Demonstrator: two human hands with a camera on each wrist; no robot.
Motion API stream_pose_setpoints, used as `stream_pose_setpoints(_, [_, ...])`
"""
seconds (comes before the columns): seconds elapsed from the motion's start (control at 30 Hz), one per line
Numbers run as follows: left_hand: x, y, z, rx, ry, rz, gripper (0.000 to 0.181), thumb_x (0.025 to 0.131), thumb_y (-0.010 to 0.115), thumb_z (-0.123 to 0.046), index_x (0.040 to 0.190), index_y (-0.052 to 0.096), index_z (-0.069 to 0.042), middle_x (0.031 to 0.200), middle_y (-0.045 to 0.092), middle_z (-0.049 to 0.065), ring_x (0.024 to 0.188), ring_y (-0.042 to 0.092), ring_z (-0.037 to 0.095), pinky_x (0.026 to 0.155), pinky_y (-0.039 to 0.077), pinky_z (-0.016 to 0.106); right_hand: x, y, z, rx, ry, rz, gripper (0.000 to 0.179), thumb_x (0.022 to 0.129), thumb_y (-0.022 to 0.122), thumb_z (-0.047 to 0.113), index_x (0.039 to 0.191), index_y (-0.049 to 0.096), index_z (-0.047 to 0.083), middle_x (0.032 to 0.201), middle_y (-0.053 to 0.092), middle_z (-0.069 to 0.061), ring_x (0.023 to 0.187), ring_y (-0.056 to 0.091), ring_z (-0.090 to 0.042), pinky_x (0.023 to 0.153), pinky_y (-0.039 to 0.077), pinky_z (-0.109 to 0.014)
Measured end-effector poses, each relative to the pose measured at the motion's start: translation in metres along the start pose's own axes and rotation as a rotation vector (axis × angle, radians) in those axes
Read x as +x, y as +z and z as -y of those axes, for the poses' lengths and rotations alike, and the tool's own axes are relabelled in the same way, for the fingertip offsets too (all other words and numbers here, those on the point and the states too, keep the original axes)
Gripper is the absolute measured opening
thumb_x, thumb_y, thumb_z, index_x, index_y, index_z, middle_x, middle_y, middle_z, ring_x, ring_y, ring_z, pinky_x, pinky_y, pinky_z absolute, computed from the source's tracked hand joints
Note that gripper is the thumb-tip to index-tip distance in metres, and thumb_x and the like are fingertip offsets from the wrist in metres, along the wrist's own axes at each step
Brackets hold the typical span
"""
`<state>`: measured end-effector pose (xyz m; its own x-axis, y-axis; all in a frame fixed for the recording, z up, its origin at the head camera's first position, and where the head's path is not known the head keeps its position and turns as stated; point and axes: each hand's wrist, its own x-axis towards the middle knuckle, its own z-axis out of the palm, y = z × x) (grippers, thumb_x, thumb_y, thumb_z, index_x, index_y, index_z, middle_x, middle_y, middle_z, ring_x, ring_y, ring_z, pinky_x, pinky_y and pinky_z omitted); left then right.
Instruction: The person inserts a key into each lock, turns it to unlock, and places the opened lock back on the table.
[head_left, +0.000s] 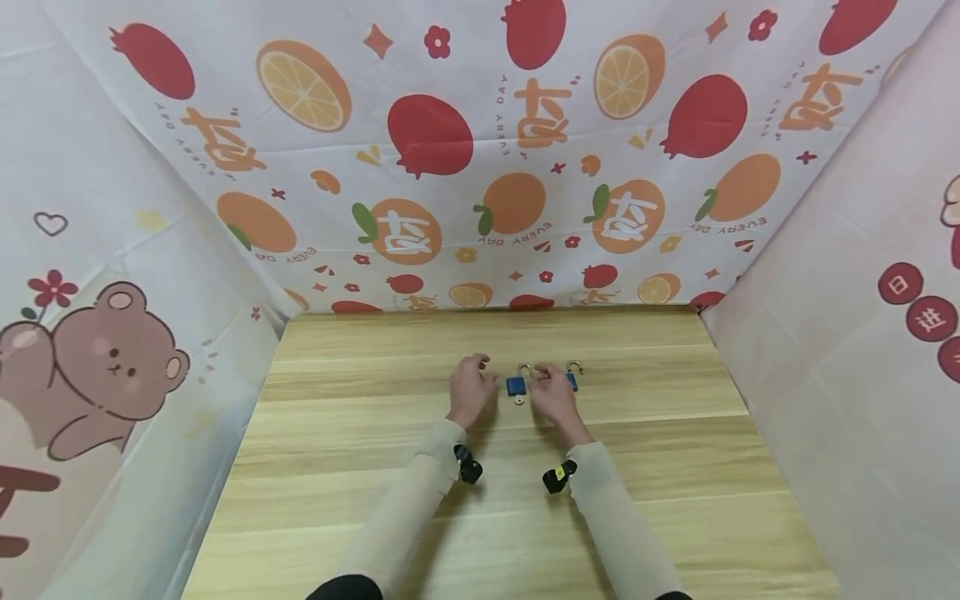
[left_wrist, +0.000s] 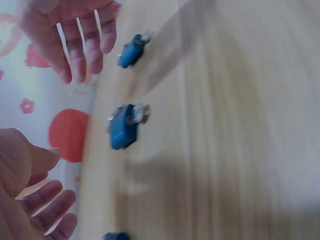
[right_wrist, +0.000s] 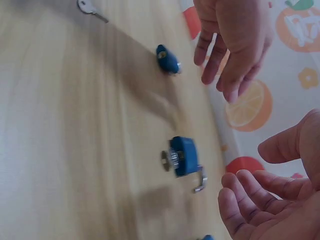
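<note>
Both hands hover over the tabletop, fingers loosely bent and holding nothing. Between my left hand (head_left: 472,389) and my right hand (head_left: 553,396) lies a blue padlock (head_left: 516,386). Its shackle (head_left: 525,368) is open and a key (head_left: 519,400) sticks out of its bottom. A second blue padlock (head_left: 572,382), its shackle also open, is partly hidden behind my right hand. By my left hand in the right wrist view lies a third blue padlock (right_wrist: 167,60), hidden in the head view. A loose key (right_wrist: 87,6) rests on the wood near it.
The wooden table (head_left: 315,467) meets a fruit-printed cloth wall (head_left: 480,242) at its far edge. More printed cloth rises along the left side (head_left: 187,317) and the right side (head_left: 817,275).
</note>
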<state>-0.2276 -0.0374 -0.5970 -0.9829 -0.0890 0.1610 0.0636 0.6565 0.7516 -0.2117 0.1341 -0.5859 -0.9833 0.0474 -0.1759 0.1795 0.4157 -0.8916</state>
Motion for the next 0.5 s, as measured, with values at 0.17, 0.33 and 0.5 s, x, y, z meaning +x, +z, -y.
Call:
stream_pose_setpoints(0.17, [-0.003, -0.020, 0.003, -0.040, -0.031, -0.038, 0.028, 0.091, 0.074, -0.011, 0.117, 0.070, 0.000, 0.109, 0.073, 0.021, 0.093, 0.070, 0.033, 0.082, 0.058, 0.047, -0.005, -0.008, 0.015, -0.003, -0.074, -0.017, 0.041, 0.096, 0.056, 0.008, 0.136, 0.057, -0.001, 0.127, 0.066, -0.022, 0.113, 0.065, -0.031, 0.099, 0.053, -0.046])
stream_pose_setpoints(0.33, [-0.014, -0.045, 0.010, -0.093, -0.049, -0.100, 0.024, 0.091, 0.073, -0.011, 0.113, 0.071, 0.000, 0.104, 0.073, 0.022, 0.091, 0.072, 0.034, 0.082, 0.059, 0.047, -0.012, -0.014, 0.029, -0.007, -0.122, -0.032, 0.038, 0.096, 0.057, 0.009, 0.133, 0.060, 0.003, 0.127, 0.067, -0.020, 0.113, 0.067, -0.031, 0.097, 0.055, -0.045])
stream_pose_setpoints(0.5, [-0.029, -0.064, 0.018, -0.087, -0.109, -0.122, 0.027, 0.091, 0.074, -0.016, 0.112, 0.071, 0.000, 0.104, 0.075, 0.019, 0.093, 0.071, 0.034, 0.085, 0.055, 0.048, -0.023, -0.023, 0.043, 0.001, -0.177, -0.046, 0.038, 0.096, 0.060, 0.012, 0.133, 0.060, 0.005, 0.128, 0.066, -0.015, 0.113, 0.067, -0.030, 0.093, 0.057, -0.044])
